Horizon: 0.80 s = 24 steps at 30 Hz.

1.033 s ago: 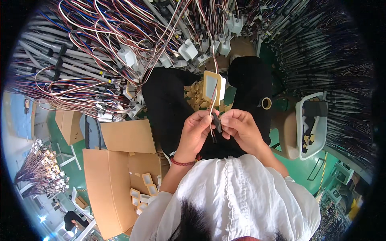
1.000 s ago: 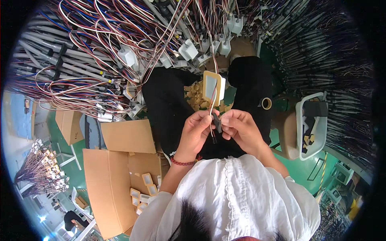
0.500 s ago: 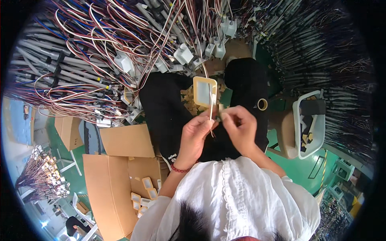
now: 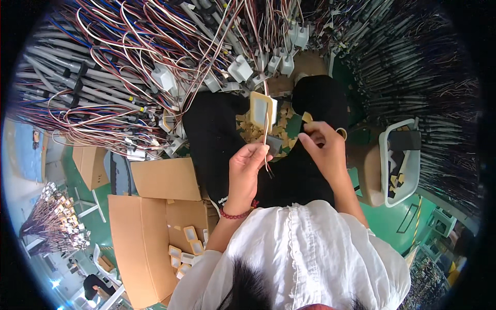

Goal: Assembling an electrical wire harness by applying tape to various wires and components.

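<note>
Left hand [image 4: 248, 161] pinches wires [image 4: 266, 133], right hand [image 4: 328, 149] apart.

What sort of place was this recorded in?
Probably a cable-assembly workshop: dense gray cables and coloured wires are massed ahead of the person, and a cardboard box holds several yellow-rimmed white parts.

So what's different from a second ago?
Right hand let go of the dark grey pad and moved right and up in the picture; a small tan piece now shows at its fingertips, unclear if held. The tan-rimmed white housing shifted slightly left. Unchanged: left hand pinching the wires and pad; tape roll on the right thigh.
</note>
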Tool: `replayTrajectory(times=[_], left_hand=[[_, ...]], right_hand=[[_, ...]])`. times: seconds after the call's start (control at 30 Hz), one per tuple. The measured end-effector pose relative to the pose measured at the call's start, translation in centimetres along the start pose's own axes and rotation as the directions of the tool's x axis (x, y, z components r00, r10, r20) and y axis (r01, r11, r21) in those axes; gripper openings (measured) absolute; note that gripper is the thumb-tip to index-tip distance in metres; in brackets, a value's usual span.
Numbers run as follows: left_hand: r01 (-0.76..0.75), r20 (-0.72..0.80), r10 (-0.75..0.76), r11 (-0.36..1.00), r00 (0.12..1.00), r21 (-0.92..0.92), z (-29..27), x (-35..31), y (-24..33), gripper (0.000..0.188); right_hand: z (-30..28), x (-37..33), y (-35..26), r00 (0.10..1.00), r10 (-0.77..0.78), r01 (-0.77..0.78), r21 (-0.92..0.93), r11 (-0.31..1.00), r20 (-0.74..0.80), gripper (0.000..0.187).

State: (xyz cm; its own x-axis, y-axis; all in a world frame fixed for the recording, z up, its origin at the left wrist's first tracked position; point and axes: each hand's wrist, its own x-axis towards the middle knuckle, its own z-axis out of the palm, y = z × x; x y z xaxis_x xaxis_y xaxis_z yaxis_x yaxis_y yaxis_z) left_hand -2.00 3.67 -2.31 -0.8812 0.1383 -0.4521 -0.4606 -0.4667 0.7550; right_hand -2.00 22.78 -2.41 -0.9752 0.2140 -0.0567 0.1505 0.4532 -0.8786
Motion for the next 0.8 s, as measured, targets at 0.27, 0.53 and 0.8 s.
replayTrajectory(times=[0.27, 0.53, 0.8], left_hand=[[-0.015, 0.08, 0.003, 0.988, 0.997, 0.155, -0.9, 0.3, -0.9, 0.013], [-0.092, 0.06, 0.091, 0.996, 0.994, 0.003, 0.2, 0.1, -0.8, 0.012], [-0.211, -0.022, 0.214, 0.973, 0.977, 0.088, 1.8, -0.1, -1.3, 0.013]], right_hand=[[1.5, 0.1, -2.0, 0.942, 0.059, -0.169, 0.317, 0.933, 0.329, 0.014], [3.8, -0.3, -0.9, 0.917, 0.373, -0.375, 0.635, 0.675, 0.144, 0.011], [5.4, -0.6, -2.2, 0.876, 0.456, -0.398, 0.773, 0.494, 0.16, 0.011]])
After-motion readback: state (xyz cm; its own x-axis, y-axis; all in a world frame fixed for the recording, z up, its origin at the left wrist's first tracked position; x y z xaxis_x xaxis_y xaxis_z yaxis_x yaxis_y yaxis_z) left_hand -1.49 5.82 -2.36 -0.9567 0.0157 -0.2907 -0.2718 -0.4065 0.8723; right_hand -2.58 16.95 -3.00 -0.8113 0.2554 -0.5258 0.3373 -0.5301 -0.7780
